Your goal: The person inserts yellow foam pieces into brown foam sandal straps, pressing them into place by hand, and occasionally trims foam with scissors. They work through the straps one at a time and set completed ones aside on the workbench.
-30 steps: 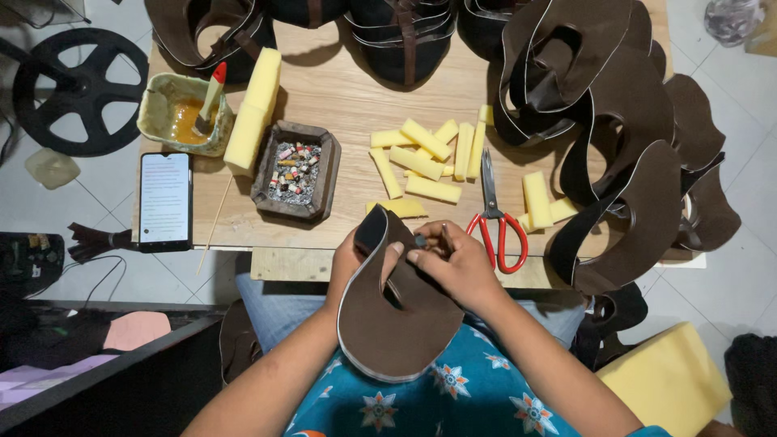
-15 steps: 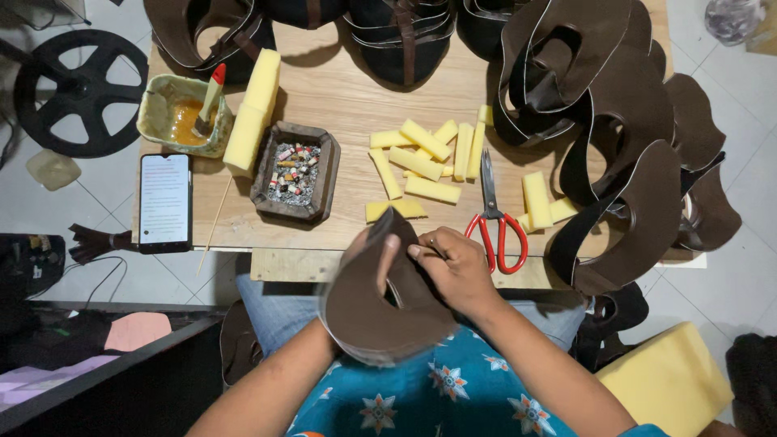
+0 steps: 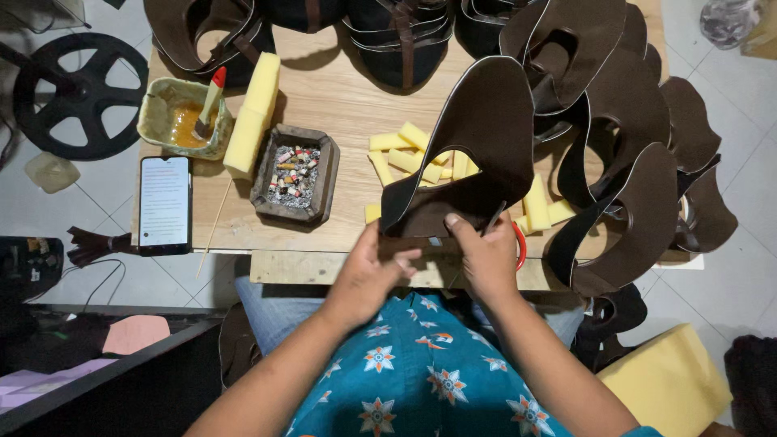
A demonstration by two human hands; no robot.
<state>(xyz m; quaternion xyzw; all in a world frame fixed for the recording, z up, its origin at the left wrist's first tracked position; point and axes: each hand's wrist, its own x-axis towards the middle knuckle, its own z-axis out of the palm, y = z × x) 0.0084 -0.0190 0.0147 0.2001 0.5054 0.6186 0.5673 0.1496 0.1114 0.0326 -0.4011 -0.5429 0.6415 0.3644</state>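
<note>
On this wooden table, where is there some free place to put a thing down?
Bare wood shows on the table between the ashtray and the yellow foam strips, and in front of the ashtray, right of the phone. The right side is crowded with stacked brown leather pieces. Both hands hold one brown piece up.

I'm in a small shoemaking workshop: my wooden tabletop point(image 3: 348, 105) carries stacks of cut brown leather uppers point(image 3: 623, 146), a glue pot point(image 3: 174, 121) with a brush point(image 3: 209, 101), yellow foam pieces point(image 3: 405, 154), all set on a tiled floor point(image 3: 745, 243).
</note>
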